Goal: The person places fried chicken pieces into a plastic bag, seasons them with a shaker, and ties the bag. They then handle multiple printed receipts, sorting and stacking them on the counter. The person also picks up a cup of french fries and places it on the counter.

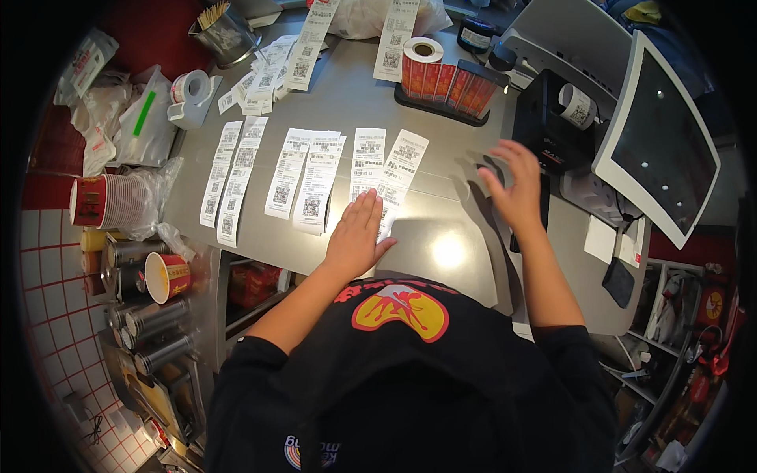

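Flat on the metal counter, my left hand (356, 235) presses on the lower ends of two paper receipts, the nearer one straight (369, 155) and the other slanted (406, 155). Left of it lie more printed receipts in pairs, one pair at the middle (319, 183) and one farther left (242, 177). My right hand (513, 186) is raised over the counter's right part, its fingers apart and nothing between them. It is near a black receipt printer (553, 121) that has a curl of printed paper (576, 106) at its top.
A sticker roll (422, 68) stands in a black dispenser at the back. Loose receipts (266, 74) are heaped beside a metal container of sticks (222, 35). A tape dispenser (192, 106) and stacked paper bowls (106, 201) are at left; a white-framed screen (662, 142) is at right.
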Action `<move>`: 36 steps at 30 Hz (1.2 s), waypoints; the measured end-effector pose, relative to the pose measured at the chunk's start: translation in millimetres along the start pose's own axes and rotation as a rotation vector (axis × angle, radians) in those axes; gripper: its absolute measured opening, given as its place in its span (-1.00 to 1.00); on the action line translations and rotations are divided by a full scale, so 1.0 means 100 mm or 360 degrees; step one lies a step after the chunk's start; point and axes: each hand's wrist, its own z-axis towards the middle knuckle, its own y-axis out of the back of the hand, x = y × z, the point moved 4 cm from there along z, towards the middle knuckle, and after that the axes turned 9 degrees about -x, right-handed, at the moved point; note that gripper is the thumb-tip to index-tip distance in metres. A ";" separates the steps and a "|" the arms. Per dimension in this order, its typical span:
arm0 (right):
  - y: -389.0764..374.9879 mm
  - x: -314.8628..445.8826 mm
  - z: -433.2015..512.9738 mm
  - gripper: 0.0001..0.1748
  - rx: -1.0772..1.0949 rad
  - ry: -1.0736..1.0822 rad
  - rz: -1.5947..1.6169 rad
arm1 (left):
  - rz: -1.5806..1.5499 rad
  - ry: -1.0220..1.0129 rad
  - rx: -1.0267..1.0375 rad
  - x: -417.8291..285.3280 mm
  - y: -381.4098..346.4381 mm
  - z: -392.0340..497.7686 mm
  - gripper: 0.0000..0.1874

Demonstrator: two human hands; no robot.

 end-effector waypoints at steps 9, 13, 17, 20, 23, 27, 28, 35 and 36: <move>0.33 -1.01 0.91 -0.43 -0.0511 -0.0621 -0.0534 | 0.0113 0.0018 -0.0041 0.13 0.06 -0.03 -0.24; 0.41 -1.29 0.99 -0.33 -0.0676 -0.0598 -0.0660 | 0.0169 0.0011 -0.0035 0.27 0.13 -0.04 -0.25; 0.36 -0.70 0.89 -0.63 -0.0875 -0.0310 0.0027 | 0.0053 0.0026 -0.0057 0.29 0.20 -0.05 -0.32; 0.08 0.12 0.54 -0.78 -0.0502 -0.0217 0.0460 | -0.0179 0.0085 -0.0302 0.06 0.40 0.02 -0.40; -0.18 0.97 -0.01 -0.70 0.0294 -0.0329 0.1110 | -0.1255 0.0498 -0.0332 -0.20 0.54 0.18 -0.48; -0.40 1.14 -0.47 -0.64 0.0895 -0.0864 0.1551 | -0.1781 0.0977 0.0060 -0.35 0.56 0.20 -0.51; -0.42 1.14 -0.51 -0.63 0.0938 -0.0926 0.1631 | -0.1873 0.1019 0.0087 -0.35 0.57 0.21 -0.52; -0.24 0.99 -0.29 -0.65 0.0514 -0.1228 0.1879 | -0.1500 0.0871 0.0300 -0.42 0.56 0.12 -0.51; -0.19 0.90 -0.19 -0.68 0.0371 -0.1255 0.1854 | -0.1431 0.0836 0.0334 -0.46 0.63 0.16 -0.52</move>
